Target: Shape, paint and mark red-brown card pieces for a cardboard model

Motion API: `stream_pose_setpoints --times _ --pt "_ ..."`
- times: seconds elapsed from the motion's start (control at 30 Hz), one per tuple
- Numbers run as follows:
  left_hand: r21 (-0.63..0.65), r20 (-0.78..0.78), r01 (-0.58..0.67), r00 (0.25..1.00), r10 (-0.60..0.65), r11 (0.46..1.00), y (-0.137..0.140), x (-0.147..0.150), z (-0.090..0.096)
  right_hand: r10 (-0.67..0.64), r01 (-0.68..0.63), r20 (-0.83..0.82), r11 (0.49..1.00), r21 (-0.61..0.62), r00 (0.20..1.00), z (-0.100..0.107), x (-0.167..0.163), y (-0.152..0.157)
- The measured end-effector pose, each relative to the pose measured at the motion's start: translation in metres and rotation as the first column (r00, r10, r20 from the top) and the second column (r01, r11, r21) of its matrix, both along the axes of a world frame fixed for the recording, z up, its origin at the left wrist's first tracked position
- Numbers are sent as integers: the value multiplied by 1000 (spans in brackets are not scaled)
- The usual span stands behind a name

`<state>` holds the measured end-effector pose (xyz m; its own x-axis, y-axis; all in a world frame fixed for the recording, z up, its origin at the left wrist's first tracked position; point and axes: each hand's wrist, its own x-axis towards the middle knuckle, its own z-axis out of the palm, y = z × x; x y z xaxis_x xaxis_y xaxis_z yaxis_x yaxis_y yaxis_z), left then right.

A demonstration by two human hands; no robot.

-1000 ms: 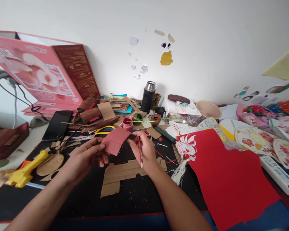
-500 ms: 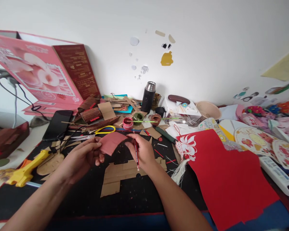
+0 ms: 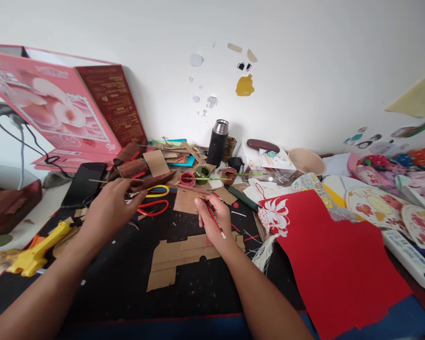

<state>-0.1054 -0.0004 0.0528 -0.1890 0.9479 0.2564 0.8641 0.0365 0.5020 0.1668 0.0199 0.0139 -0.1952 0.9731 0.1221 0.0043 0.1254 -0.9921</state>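
Observation:
My right hand (image 3: pixel 214 219) is closed around a red-and-black pencil (image 3: pixel 216 221), its eraser end pointing down towards the wrist. The same fingers pinch the edge of a curved cardboard piece (image 3: pixel 187 200), whose plain brown side faces me. My left hand (image 3: pixel 109 208) is empty as far as I can see, with fingers stretched forward and thumb apart. It hovers left of the scissors (image 3: pixel 157 207), which have one yellow and one red handle loop; the blades are hidden behind the hand. Below lies a flat, cut cardboard sheet (image 3: pixel 173 257) on the black mat (image 3: pixel 120 293).
Small paint jars (image 3: pixel 187 179) and a black flask (image 3: pixel 217 144) stand at the back. To the left are a yellow glue gun (image 3: pixel 38 250), a phone (image 3: pixel 83 184) and a pink box (image 3: pixel 56 108). Red paper (image 3: pixel 336 255) covers the right side.
My left hand has let go of the cardboard piece and moved left towards the scissors. The piece has turned from its pink side to its brown side and stays in my right hand.

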Motion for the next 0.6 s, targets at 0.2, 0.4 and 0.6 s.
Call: stream_pose_setpoints --times 0.2,0.4,0.6 --pt "-44 -414 47 908 -61 998 23 -16 -23 5 -6 -43 1000 -18 999 2 -1 0" --pt "-49 -460 56 885 -72 997 33 -16 -38 9 -9 -10 1000 -21 1000 -1 -2 0" --pt "11 -443 83 894 -70 996 22 -22 -19 10 -10 -34 1000 -26 999 -1 -1 1"
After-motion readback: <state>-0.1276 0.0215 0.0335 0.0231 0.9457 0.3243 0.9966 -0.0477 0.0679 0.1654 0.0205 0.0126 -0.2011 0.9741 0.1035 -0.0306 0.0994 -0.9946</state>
